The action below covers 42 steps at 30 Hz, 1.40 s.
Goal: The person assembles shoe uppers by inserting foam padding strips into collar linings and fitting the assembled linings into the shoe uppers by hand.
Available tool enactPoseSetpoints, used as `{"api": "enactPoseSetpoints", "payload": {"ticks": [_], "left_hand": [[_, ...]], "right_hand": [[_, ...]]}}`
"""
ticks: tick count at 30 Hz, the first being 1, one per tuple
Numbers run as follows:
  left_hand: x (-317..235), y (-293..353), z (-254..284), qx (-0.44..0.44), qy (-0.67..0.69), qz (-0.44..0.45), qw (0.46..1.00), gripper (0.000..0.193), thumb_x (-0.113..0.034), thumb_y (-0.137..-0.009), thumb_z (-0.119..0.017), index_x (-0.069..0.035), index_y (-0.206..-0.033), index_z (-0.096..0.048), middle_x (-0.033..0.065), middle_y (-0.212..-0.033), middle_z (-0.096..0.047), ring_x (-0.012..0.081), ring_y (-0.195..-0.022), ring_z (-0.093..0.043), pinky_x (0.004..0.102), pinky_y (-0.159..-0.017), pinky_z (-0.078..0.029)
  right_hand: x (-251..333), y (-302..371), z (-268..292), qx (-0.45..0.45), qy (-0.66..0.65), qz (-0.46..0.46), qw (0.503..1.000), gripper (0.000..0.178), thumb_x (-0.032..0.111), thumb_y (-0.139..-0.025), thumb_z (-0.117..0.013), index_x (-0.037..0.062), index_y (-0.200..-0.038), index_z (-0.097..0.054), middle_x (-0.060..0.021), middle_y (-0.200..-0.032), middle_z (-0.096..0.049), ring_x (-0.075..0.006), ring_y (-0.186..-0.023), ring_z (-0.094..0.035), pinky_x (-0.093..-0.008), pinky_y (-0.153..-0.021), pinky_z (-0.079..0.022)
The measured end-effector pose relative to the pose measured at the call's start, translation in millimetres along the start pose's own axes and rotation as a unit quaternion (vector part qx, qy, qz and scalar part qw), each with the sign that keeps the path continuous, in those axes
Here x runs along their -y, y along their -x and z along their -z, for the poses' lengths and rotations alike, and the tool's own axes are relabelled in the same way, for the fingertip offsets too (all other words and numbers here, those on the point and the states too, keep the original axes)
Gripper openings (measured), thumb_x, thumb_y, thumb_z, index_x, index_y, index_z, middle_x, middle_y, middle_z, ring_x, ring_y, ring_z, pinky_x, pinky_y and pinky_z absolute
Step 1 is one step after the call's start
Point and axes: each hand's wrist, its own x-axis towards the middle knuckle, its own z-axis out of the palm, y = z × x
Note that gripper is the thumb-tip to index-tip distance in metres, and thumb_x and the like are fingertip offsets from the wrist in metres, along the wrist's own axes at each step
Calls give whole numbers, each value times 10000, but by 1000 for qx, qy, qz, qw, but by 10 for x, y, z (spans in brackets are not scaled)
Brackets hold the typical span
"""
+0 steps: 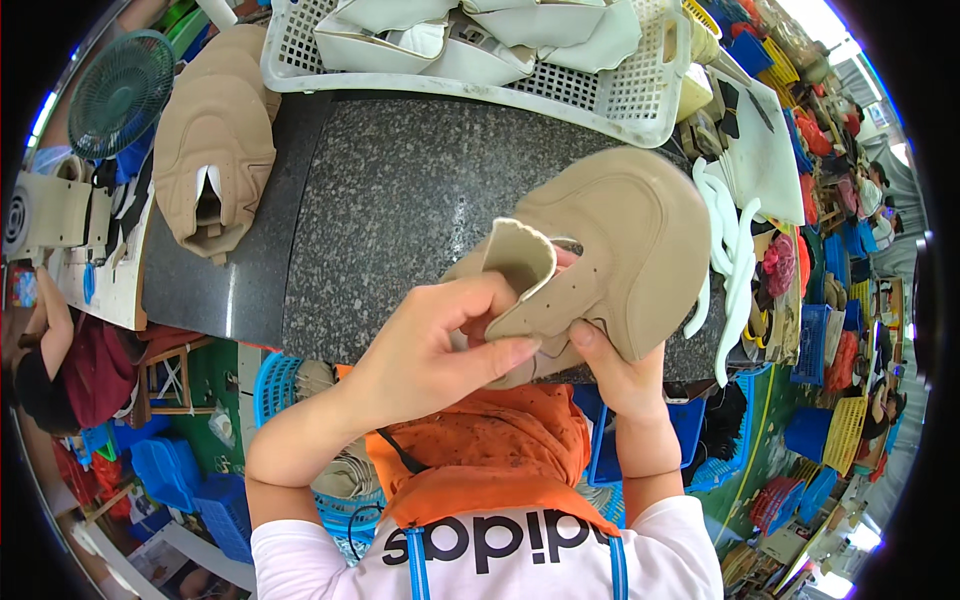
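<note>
A beige shoe upper [645,245] is held up over the front of the dark speckled worktop [400,200]. My left hand [450,335] pinches the edge of its collar opening, thumb outside and fingers reaching inside the opening. My right hand [622,375] grips its lower side near the seam, the thumb on the outer face and the other fingers hidden behind it. The light inner lining [520,258] of the collar shows beside my left fingers. Farther left on the worktop lies a stack of similar beige shoe uppers [215,125].
A white perforated basket [620,110] holding several white shoe uppers [480,50] stands at the far edge. White strips [735,275] lie at the right end. A green fan [122,93] stands far left, near another person's arm [55,310]. Blue baskets [275,385] sit below the worktop.
</note>
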Motion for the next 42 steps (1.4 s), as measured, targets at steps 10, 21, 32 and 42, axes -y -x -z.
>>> {"api": "enactPoseSetpoints", "payload": {"ticks": [10, 21, 32, 42], "left_hand": [[68, -108, 214, 71, -89, -116, 987, 136, 8, -820, -621, -24, -952, -619, 93, -995, -612, 187, -822, -566, 293, -752, -449], [-9, -69, 44, 70, -403, -317, 856, 504, 23, -711, -673, -6, -1197, -545, 156, -1207, -564, 346, -1163, -516, 450, -1009, -394], [517, -409, 488, 87, -489, -32, 867, 796, -195, -675, -766, -33, -1358, -391, 186, -1339, -468, 360, -1239, -443, 431, -1009, -378], [543, -5, 598, 228, -700, -227, 637, 588, -225, -723, -647, -115, -1286, -515, 57, -1368, -472, 286, -1294, -403, 474, -1121, -232]], "right_hand": [[-236, 127, 179, -13, 304, 6, 953, 532, 88, -756, -707, 42, -1237, -485, -52, -1198, -552, -236, -1125, -532, -414, -1027, -371], [-497, -409, 186, 150, 494, 136, 846, 383, 165, -717, -646, -10, -1050, -572, -144, -1053, -550, -305, -978, -552, -399, -842, -466], [-696, -417, 363, 177, 411, 107, 888, 207, 88, -761, -668, 56, -965, -688, -97, -829, -557, -295, -826, -561, -392, -739, -468], [-567, -78, 731, 299, 558, 285, 720, 232, 199, -696, -648, 91, -900, -673, -49, -885, -561, -196, -817, -558, -320, -712, -492]]}}
